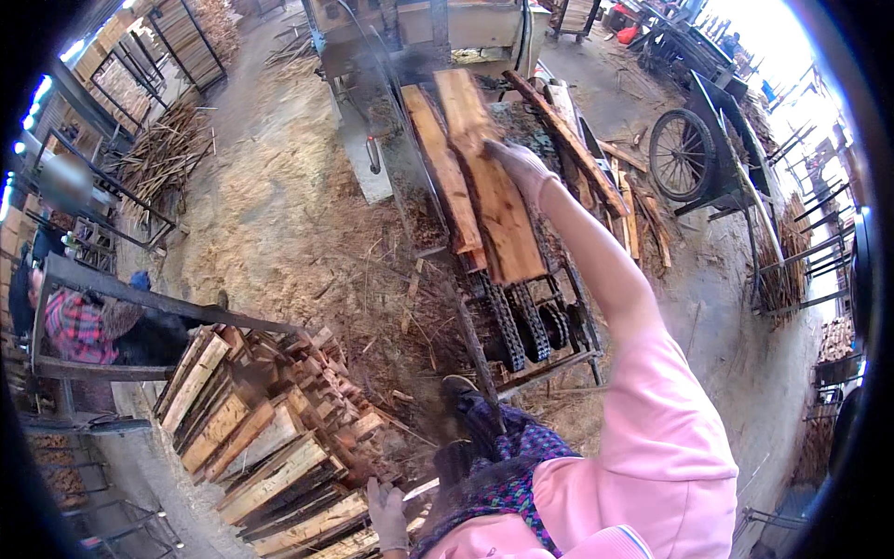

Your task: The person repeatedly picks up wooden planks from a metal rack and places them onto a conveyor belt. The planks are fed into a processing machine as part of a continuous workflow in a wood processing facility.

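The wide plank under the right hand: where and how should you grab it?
Probably by the near end of the wide plank, from the near side, thumb on top: that end looks straight-cut and uncovered. The right edge, by the right hand, also looks open; the left edge lies close beside a narrower plank, leaving little finger room.

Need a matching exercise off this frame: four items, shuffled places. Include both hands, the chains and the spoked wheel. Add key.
Items
1. Right hand
2. Spoked wheel
3. Left hand
4. Chains

Places
A. Beside the stacked wood, low in the picture
B. Showing past the near end of the planks
C. On a wide plank
D. On the dark cart, toward the picture's right

Pairs: 1-C, 2-D, 3-A, 4-B
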Demonstrator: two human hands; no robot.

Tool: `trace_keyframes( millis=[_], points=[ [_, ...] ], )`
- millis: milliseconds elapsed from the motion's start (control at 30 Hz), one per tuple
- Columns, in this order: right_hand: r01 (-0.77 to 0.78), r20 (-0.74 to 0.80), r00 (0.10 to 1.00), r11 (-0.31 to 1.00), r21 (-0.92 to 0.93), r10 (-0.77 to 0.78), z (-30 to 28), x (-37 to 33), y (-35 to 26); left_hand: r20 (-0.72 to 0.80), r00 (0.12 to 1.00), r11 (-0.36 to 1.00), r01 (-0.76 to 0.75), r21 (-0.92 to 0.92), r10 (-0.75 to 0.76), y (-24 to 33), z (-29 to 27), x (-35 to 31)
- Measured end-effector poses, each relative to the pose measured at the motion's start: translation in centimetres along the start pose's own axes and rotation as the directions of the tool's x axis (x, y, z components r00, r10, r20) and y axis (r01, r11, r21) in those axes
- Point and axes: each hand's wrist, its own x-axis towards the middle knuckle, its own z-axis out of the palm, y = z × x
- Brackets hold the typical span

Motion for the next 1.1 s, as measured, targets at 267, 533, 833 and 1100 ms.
trace_keyframes(
  millis=[267,533,833,1100],
  points=[
    [0.164,-0.033,0.977,0.843,-0.513,-0.210,6.8,6.2,-0.3,-0.110,0.994,0.992,-0.003,0.126,0.017,-9.6,-0.8,2.5],
    [0.283,-0.061,0.932,0.820,-0.497,-0.358,6.4,8.7,0.5,0.032,0.996,0.996,0.085,-0.006,-0.085,1.5,8.2,1.1],
    [0.366,0.051,0.916,0.777,-0.512,-0.398,5.5,8.7,0.9,0.110,0.989,0.995,0.090,0.052,-0.095,2.5,8.1,3.2],
    [0.421,0.185,0.897,0.652,-0.631,-0.401,4.6,10.2,1.0,0.153,0.982,0.993,0.109,0.045,-0.114,2.8,7.8,1.7]
  ],
)
